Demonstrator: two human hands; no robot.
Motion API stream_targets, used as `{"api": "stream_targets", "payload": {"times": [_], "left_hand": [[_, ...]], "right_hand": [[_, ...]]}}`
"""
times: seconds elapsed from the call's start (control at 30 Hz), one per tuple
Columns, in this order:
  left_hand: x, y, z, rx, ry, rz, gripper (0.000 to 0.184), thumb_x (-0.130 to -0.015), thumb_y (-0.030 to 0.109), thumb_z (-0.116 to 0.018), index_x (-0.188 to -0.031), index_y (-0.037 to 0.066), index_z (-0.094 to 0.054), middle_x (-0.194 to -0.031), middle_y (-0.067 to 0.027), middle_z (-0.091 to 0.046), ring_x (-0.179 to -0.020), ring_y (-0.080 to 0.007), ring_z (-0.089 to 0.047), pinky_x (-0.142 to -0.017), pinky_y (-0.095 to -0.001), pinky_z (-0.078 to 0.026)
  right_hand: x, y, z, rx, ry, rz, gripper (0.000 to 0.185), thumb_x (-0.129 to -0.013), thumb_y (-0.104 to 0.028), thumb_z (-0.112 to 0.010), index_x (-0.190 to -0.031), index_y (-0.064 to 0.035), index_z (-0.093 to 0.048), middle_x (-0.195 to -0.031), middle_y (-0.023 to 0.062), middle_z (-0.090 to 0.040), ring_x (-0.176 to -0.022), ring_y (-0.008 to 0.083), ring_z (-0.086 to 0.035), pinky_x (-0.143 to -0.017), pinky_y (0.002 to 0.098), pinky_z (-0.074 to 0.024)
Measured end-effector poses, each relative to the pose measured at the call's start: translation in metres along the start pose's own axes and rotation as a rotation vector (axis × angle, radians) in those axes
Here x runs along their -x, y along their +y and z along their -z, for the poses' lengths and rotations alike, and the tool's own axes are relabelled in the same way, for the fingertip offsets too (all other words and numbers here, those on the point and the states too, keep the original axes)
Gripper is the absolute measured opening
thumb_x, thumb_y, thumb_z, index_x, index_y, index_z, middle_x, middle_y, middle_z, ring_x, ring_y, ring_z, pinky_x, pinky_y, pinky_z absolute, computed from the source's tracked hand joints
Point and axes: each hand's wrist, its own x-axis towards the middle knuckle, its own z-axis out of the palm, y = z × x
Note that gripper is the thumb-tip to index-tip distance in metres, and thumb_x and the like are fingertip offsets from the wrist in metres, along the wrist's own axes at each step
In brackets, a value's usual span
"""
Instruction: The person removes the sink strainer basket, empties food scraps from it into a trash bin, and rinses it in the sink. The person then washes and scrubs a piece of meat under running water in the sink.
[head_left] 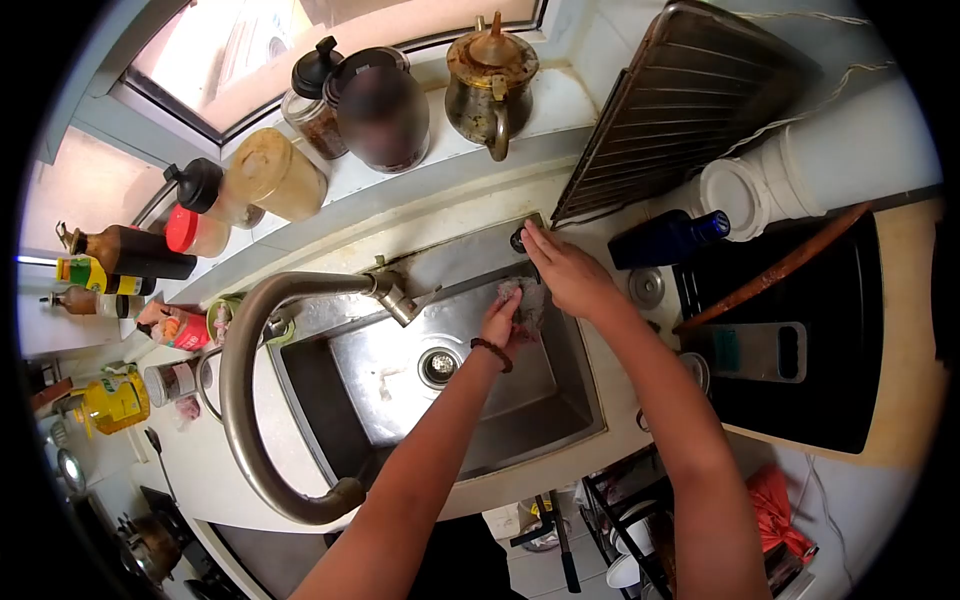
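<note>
My left hand (500,322), with a beaded bracelet at the wrist, reaches over the right part of the metal sink (590,385). Its fingers are closed on a crumpled, greyish, see-through wad (530,305) that hangs near the sink's right wall. Whether this is plastic film or mesh I cannot tell. Just above it, my right hand (570,275) has its fingers stretched out at the sink's back corner. The fingertips are at a small round black cap (518,238), seemingly touching it. Right of that hand lies a dark blue bottle (665,240).
A tall curved faucet (240,400) arches over the sink's left side. Jars and a metal teapot (490,90) line the window ledge. An oven rack (680,110) leans at the back right. A black tray (840,340) holds a wooden stick (780,265) and a grater-like board (760,352).
</note>
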Motion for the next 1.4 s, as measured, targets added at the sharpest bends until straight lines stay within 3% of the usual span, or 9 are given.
{"api": "stream_targets", "payload": {"times": [0.17, 0.37, 0.57, 0.73, 1.1, 1.23, 1.3, 1.37, 1.4], "left_hand": [[-0.010, -0.001, -0.002, 0.153, -0.061, 0.052, 0.052, -0.098, 0.058, -0.044, -0.117, 0.013, -0.058, -0.091, -0.0043, -0.068, -0.086, -0.0197, -0.065, -0.068, -0.0349, -0.050], [-0.018, -0.001, 0.000, 0.256, -0.152, 0.084, 0.055, -0.098, 0.059, -0.043, -0.123, 0.012, -0.057, -0.112, -0.0068, -0.066, -0.102, -0.0229, -0.062, -0.081, -0.0351, -0.049], [0.000, 0.010, -0.006, 0.337, -0.106, -0.156, 0.047, -0.101, 0.046, -0.043, -0.123, 0.006, -0.055, -0.119, -0.0092, -0.063, -0.107, -0.0263, -0.060, -0.086, -0.0412, -0.048], [-0.032, -0.018, 0.021, 0.129, -0.229, 0.061, 0.035, -0.094, 0.020, -0.044, -0.124, 0.004, -0.052, -0.112, -0.0150, -0.065, -0.098, -0.0318, -0.064, -0.080, -0.0413, -0.051], [-0.004, -0.016, 0.008, 0.062, -0.180, 0.069, 0.031, -0.089, 0.020, -0.045, -0.116, 0.006, -0.054, -0.100, -0.0136, -0.066, -0.082, -0.0287, -0.066, -0.059, -0.0356, -0.046], [0.037, -0.009, 0.033, 0.017, -0.159, 0.101, 0.032, -0.088, 0.021, -0.046, -0.116, 0.007, -0.054, -0.095, -0.0120, -0.067, -0.078, -0.0256, -0.065, -0.056, -0.0335, -0.044], [0.070, 0.001, 0.046, 0.098, -0.140, 0.094, 0.025, -0.089, 0.015, -0.048, -0.113, 0.009, -0.053, -0.080, -0.0065, -0.056, -0.068, -0.0225, -0.058, -0.053, -0.0366, -0.045], [0.105, 0.007, 0.064, 0.062, -0.152, 0.117, 0.046, -0.090, 0.014, -0.048, -0.135, 0.014, -0.045, -0.101, -0.0108, -0.063, -0.081, -0.0256, -0.063, -0.058, -0.0385, -0.048], [0.127, 0.009, 0.063, 0.132, -0.108, 0.080, 0.059, -0.090, 0.013, -0.047, -0.147, 0.020, -0.034, -0.115, -0.0110, -0.062, -0.094, -0.0266, -0.064, -0.065, -0.0387, -0.050]], "right_hand": [[-0.001, 0.000, -0.008, 0.048, 0.040, -0.005, 0.086, -0.079, 0.009, -0.054, -0.154, -0.0054, -0.016, -0.162, 0.0098, -0.015, -0.142, 0.0302, -0.032, -0.114, 0.0369, -0.0349], [-0.002, -0.002, -0.009, 0.082, -0.009, -0.046, 0.086, -0.078, 0.007, -0.056, -0.154, -0.0051, -0.017, -0.161, 0.0112, -0.015, -0.143, 0.0306, -0.031, -0.114, 0.0385, -0.0323], [-0.007, 0.000, 0.003, 0.028, -0.005, 0.020, 0.086, -0.075, 0.010, -0.053, -0.153, -0.0030, -0.020, -0.161, 0.0124, -0.017, -0.142, 0.0316, -0.032, -0.113, 0.0398, -0.0335], [-0.006, 0.001, 0.007, 0.020, -0.033, 0.012, 0.086, -0.074, 0.010, -0.053, -0.153, -0.0021, -0.020, -0.160, 0.0132, -0.018, -0.142, 0.0308, -0.032, -0.112, 0.0402, -0.0346], [-0.002, -0.004, 0.006, 0.130, -0.129, -0.064, 0.083, -0.078, 0.007, -0.052, -0.153, -0.0034, -0.019, -0.157, 0.0147, -0.027, -0.143, 0.0312, -0.030, -0.117, 0.0407, -0.0279], [0.018, -0.010, 0.003, -0.111, 0.196, -0.044, 0.072, -0.079, 0.008, -0.050, -0.148, -0.0015, -0.031, -0.148, 0.0189, -0.041, -0.139, 0.0328, -0.037, -0.116, 0.0414, -0.0295], [0.038, -0.029, 0.004, -0.255, 0.363, -0.070, 0.068, -0.080, 0.009, -0.048, -0.146, -0.0002, -0.037, -0.144, 0.0202, -0.046, -0.135, 0.0333, -0.042, -0.114, 0.0399, -0.0329], [0.073, -0.065, 0.008, -0.823, 0.437, -0.450, 0.055, -0.085, 0.010, -0.045, -0.139, 0.0013, -0.046, -0.138, 0.0204, -0.053, -0.124, 0.0321, -0.055, -0.106, 0.0345, -0.0412], [0.089, -0.066, -0.028, -0.844, 0.525, -0.400, 0.050, -0.088, 0.009, -0.045, -0.137, 0.0013, -0.048, -0.135, 0.0198, -0.056, -0.119, 0.0302, -0.059, -0.102, 0.0327, -0.0439]]}}
